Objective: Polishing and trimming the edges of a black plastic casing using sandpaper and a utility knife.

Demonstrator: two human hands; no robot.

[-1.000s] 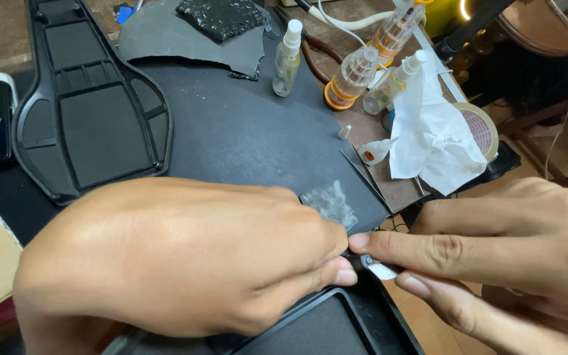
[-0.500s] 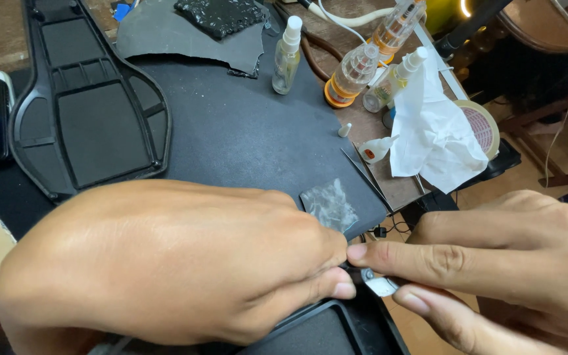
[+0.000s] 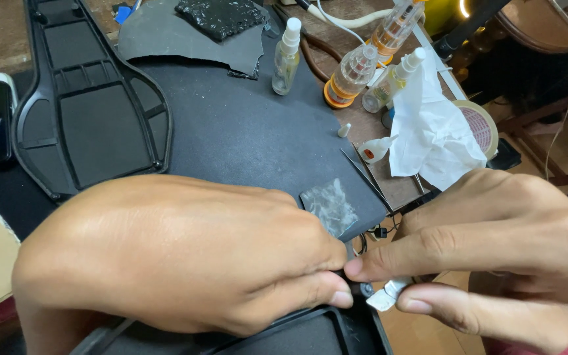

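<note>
Black plastic fills the bottom edge, where one moulded tray (image 3: 284, 335) lies under the left hand (image 3: 172, 256), whose fingers are curled and pressed down on its rim, while the right hand (image 3: 494, 256) pinches one small white-tipped tool (image 3: 386, 297) between thumb and forefinger, its tip touching the tray's corner just beside the left thumb. Just beyond the knuckles lies one small clear plastic bag (image 3: 329, 205) on the dark mat (image 3: 244, 131), with one pair of tweezers (image 3: 363, 174) beside it. Farther off are a second black tray (image 3: 93, 105) past the left hand, four bottles (image 3: 356, 69), one crumpled white cloth (image 3: 432, 135) and one tape roll (image 3: 481, 125).
</note>
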